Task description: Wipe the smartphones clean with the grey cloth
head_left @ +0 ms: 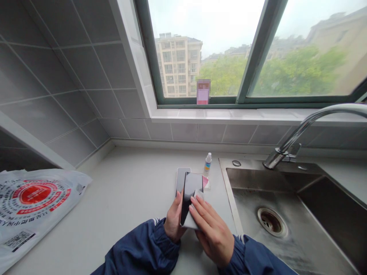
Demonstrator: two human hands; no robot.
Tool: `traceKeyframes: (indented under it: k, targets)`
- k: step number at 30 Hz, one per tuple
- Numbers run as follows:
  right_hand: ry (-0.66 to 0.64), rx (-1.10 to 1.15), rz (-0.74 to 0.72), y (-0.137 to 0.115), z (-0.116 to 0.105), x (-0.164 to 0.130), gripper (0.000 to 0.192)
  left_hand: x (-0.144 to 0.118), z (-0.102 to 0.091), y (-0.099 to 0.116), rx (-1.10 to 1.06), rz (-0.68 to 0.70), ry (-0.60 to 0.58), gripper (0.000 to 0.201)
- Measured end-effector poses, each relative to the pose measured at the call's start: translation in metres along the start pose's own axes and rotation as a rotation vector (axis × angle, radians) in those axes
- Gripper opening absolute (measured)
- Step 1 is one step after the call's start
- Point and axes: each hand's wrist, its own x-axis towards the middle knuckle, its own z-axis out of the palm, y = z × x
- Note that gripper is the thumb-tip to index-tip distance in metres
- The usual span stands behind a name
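My left hand [173, 219] is closed around the side of a smartphone [191, 184], which is tilted above the counter with its dark screen up. Over the lower part of that screen lies a grey cleaning cloth [189, 220] with a zigzag edge. My right hand [213, 231] presses the cloth against the glass, its fingers held together. Behind the phone a flat grey device or case [183, 175] rests on the counter, partly covered. A small white-capped bottle [208, 162] stands beyond, and a clear and pink packet [207, 182] lies near it.
To the right is a steel sink [258, 191] with a chrome faucet [286, 141]. A white plastic bag with red print [43, 206] occupies the left of the pale counter [129, 198]. A window sill [229, 114] runs along the back.
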Motion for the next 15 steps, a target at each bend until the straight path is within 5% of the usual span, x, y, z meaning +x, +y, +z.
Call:
traceKeyframes:
  k: [9,15]
  targets:
    - [0.133,0.14,0.045,0.006,-0.004,0.0,0.061,0.003,0.007,0.003,-0.004,0.016,-0.008,0.063]
    - [0.303,0.5,0.326,0.006,-0.008,-0.001,0.048,0.005,-0.004,0.009,0.001,-0.014,0.067,0.05]
